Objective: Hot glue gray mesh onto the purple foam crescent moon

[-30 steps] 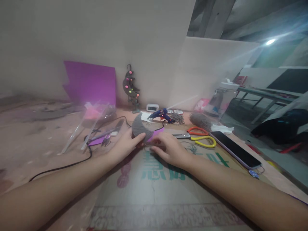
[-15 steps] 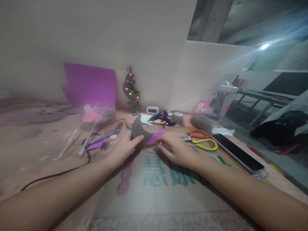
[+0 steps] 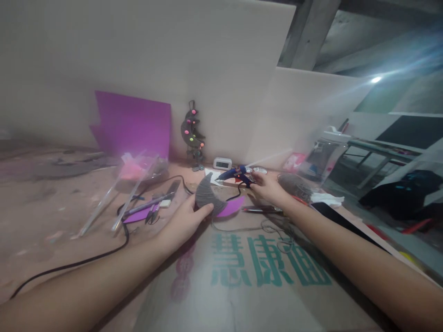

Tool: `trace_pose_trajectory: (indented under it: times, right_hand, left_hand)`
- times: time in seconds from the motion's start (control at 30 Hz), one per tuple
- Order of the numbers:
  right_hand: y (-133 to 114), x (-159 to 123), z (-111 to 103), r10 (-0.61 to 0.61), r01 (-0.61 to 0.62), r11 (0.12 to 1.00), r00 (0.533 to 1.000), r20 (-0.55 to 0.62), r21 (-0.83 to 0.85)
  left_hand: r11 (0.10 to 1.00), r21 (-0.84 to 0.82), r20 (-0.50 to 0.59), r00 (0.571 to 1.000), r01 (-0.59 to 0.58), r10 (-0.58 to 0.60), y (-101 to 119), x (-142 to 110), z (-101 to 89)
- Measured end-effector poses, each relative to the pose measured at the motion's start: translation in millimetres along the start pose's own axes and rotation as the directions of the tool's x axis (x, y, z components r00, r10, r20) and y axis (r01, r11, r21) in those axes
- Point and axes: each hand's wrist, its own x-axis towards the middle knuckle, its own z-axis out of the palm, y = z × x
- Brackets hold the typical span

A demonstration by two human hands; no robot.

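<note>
My left hand pinches the lower edge of a grey yarn-wrapped crescent whose purple tip is bare. The crescent rests on a cardboard sheet with green print. My right hand is stretched out to the blue glue gun near the wall, fingers curled at its handle; whether they grip it is unclear. Loose yarn trails beneath my right forearm.
A purple sheet leans on the wall beside a finished crescent ornament. A small clock, a black cable, clear glue sticks, a pen, a yarn ball, a phone and a clear jar lie around.
My right hand left the crescent and reached forward to the glue gun. My left hand kept its hold on the crescent. The camera tilted, shifting the scene lower in view.
</note>
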Motion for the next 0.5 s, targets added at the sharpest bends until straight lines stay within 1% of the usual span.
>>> trace_pose_trajectory:
  times: [0.1,0.2,0.37,0.5]
  right_hand:
    - [-5,18,7,0.046,-0.045,0.998,0.998,0.033,-0.042]
    - [-12,28,15,0.068,-0.062,0.994,0.995,0.066,-0.092]
    - [-13,30,25,0.114,-0.106,0.984,0.992,0.052,-0.144]
    - [-12,26,24,0.133,-0.126,0.984,0.990,0.045,-0.129]
  left_hand:
    - [0.999,0.023,0.008,0.999,-0.043,0.043,-1,0,-0.8]
    - [0.998,0.022,0.019,0.998,-0.057,0.057,-5,2,-1.1]
    - [0.998,-0.003,0.042,0.997,-0.057,0.057,-9,3,-0.4]
    - [0.999,0.014,0.036,0.998,-0.046,0.045,-5,1,-0.3]
